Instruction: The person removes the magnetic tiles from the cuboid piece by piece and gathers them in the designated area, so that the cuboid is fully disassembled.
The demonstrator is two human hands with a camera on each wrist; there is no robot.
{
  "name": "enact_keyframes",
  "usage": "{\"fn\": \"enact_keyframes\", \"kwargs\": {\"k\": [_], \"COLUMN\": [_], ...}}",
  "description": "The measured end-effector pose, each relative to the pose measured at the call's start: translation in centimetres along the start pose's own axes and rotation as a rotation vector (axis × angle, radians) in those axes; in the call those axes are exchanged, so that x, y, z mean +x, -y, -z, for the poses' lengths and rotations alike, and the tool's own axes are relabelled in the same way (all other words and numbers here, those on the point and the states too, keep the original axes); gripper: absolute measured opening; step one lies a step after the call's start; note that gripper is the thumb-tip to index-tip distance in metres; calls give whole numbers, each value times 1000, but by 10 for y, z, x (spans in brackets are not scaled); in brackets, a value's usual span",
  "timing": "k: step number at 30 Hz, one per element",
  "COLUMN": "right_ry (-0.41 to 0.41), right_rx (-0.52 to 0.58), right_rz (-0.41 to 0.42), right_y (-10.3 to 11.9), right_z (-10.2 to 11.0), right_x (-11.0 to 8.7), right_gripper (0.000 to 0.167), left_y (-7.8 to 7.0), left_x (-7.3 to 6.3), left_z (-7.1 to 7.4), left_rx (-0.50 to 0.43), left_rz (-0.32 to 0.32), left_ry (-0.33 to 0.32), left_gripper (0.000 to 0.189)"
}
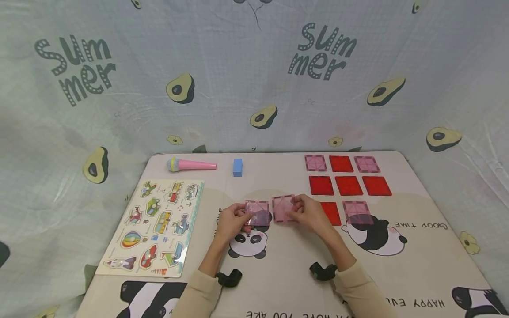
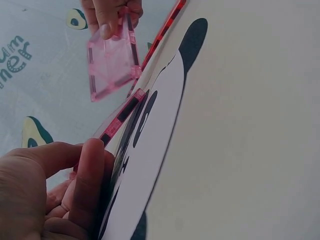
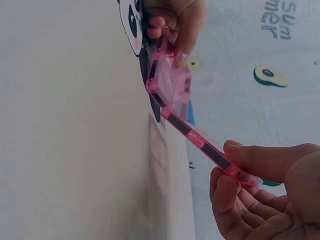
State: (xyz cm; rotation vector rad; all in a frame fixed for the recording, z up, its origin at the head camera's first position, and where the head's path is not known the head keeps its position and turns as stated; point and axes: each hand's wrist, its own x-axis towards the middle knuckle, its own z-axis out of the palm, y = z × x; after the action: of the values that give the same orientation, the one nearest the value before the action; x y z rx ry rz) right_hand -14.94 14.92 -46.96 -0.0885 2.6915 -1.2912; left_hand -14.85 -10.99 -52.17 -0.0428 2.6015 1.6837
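Note:
Near the middle of the table, my left hand (image 1: 232,222) pinches a translucent pink magnetic tile (image 1: 257,213) by its left edge, thumb on top. My right hand (image 1: 309,213) pinches a second pink magnetic tile (image 1: 283,208) by its right edge. In the head view a narrow gap separates the two tiles. The right wrist view shows the right-hand tile (image 3: 200,147) tilted, raised off the table at the fingers' end, with dark magnet strips along its edge. In the left wrist view the left-hand tile (image 2: 122,117) slants over the printed panda.
Right of my hands lie rows of red tiles (image 1: 348,185) and pink tiles (image 1: 358,212). A picture puzzle board (image 1: 159,229) lies at the left. Behind it are a pink toy microphone (image 1: 195,165) and a blue block (image 1: 237,168). A patterned curtain (image 1: 222,57) hangs behind the table.

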Motion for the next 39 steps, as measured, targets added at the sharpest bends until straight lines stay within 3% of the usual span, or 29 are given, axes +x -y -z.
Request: {"fn": "enact_keyframes", "kwargs": {"k": [15,24,39], "right_ry": [-136,-167,-284], "right_rx": [-54,-51,-131], "right_rz": [58,14,-36], "right_y": [-12,-25,-39], "right_z": [32,55,92], "right_x": [-10,-20,-36], "right_gripper": [37,45,53], "left_y": [-1,0,-1], "left_x": [-1,-1,0], "left_z": [0,0,0], "left_rx": [-29,-44,-30], "left_rz": [5,22,14], "left_ry": [13,24,10], "left_gripper": [39,37,36]}}
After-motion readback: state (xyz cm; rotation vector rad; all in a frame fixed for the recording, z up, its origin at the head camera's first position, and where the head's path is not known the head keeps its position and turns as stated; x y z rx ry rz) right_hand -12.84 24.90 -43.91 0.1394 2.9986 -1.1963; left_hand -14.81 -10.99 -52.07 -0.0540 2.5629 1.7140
